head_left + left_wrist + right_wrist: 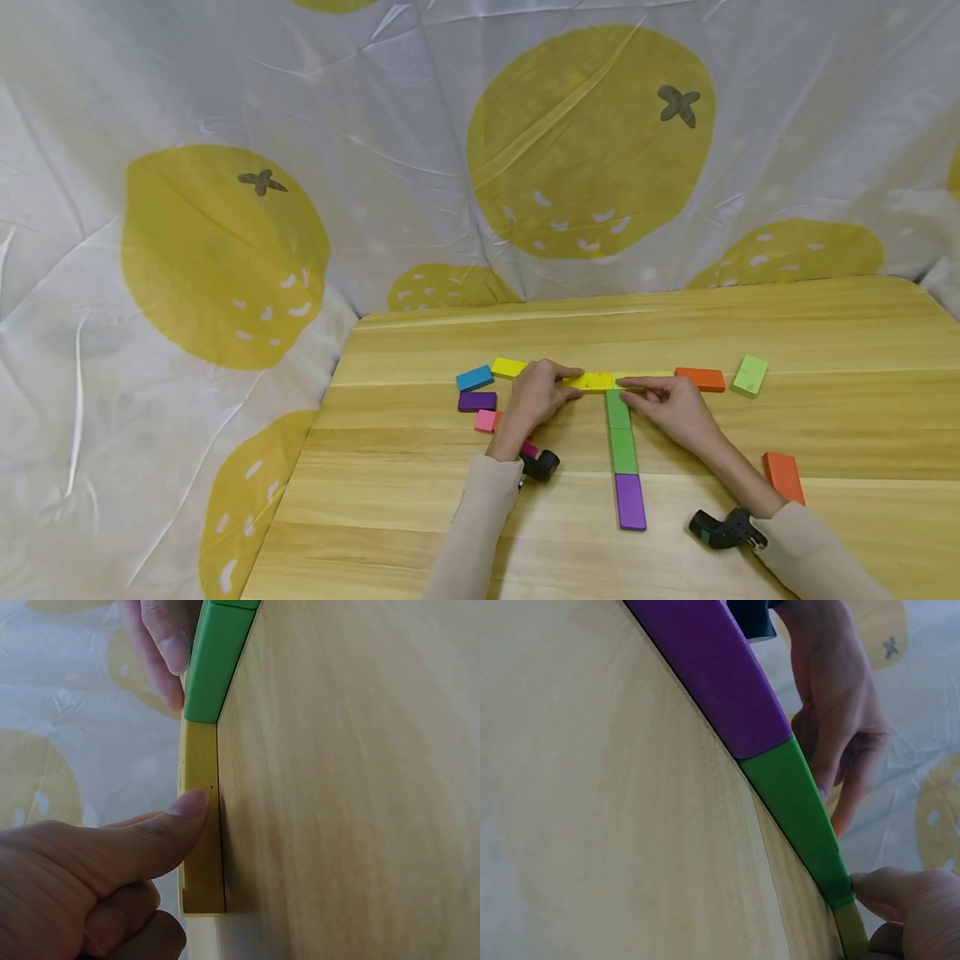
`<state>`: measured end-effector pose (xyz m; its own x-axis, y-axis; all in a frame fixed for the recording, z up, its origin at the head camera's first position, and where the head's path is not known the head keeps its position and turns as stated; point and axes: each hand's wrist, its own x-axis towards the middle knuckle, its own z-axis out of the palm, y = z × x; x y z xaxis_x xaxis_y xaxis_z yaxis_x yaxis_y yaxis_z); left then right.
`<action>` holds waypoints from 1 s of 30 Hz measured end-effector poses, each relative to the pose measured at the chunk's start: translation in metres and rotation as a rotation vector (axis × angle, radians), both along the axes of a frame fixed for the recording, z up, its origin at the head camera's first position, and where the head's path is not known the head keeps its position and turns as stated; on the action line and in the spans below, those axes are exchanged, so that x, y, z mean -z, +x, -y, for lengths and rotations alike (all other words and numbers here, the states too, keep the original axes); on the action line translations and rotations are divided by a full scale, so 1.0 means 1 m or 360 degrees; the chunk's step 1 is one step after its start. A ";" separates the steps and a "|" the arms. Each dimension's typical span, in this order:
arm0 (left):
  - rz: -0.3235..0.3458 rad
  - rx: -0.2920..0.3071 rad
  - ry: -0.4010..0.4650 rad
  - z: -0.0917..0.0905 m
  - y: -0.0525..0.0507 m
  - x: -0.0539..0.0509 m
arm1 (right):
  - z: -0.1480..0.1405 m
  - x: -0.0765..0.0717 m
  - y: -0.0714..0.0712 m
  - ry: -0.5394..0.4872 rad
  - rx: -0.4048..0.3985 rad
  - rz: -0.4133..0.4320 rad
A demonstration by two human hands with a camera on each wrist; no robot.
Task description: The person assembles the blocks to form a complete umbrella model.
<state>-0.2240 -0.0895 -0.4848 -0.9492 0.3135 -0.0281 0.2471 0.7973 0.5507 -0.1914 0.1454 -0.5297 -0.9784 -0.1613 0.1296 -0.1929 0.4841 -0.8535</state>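
My left hand (536,392) pinches a yellow block (597,381) between thumb and fingers; in the left wrist view, its thumb (191,804) presses the block's near side. The block lies flat, meeting the end of a green block (618,410). My right hand (675,410) is at this corner, index finger stretched over the yellow end and thumb beside the green. In the right wrist view its thumb (874,885) touches the green side; what lies under these fingers is partly hidden. A second green block (623,451) and a purple block (630,502) continue the column toward me.
An orange block (700,379), a light green block (750,375) and a red-orange block (783,477) lie rightward. To the left are a blue block (475,378), another yellow block (507,367), a dark purple block (477,402) and a pink block (485,421). A lemon-print curtain (405,167) hangs behind the table.
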 end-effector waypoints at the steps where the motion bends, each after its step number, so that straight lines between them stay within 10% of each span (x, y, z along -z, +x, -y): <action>1: -0.0001 0.0000 0.0003 0.000 0.000 0.000 | 0.000 0.000 0.000 -0.0004 0.0000 0.0002; 30: -0.0013 0.0033 0.0014 -0.002 0.002 0.002 | 0.001 -0.003 0.002 -0.0028 0.0047 0.0048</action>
<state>-0.2225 -0.0871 -0.4864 -0.9426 0.3334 -0.0178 0.2679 0.7873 0.5554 -0.1894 0.1439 -0.5263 -0.9861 -0.1304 0.1025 -0.1529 0.4738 -0.8672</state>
